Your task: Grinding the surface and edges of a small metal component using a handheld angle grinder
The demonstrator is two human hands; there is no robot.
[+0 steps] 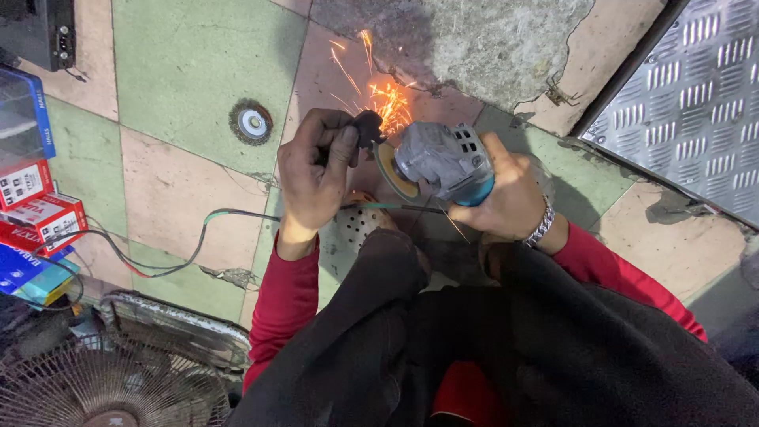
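Sparks (pixel 378 91) fly away from the person toward the grey concrete patch (pixel 474 43), because the grinder's disc (pixel 393 170) meets the small dark piece (pixel 368 125) on its far side. The left hand (pixel 315 178) is pinched shut around that piece, holding it out at the fingertips against the disc edge. The right hand (pixel 510 194) is wrapped tight around the grey and blue grinder (pixel 444 162), disc side turned toward the left hand. Both hands work low over the tiled floor (pixel 182 71), above the person's dark-clad knees. A wire wheel brush (pixel 251 122) lies on the tiles well apart to the left, and a cable (pixel 174 257) trails across the floor past the fan guard (pixel 118 379).
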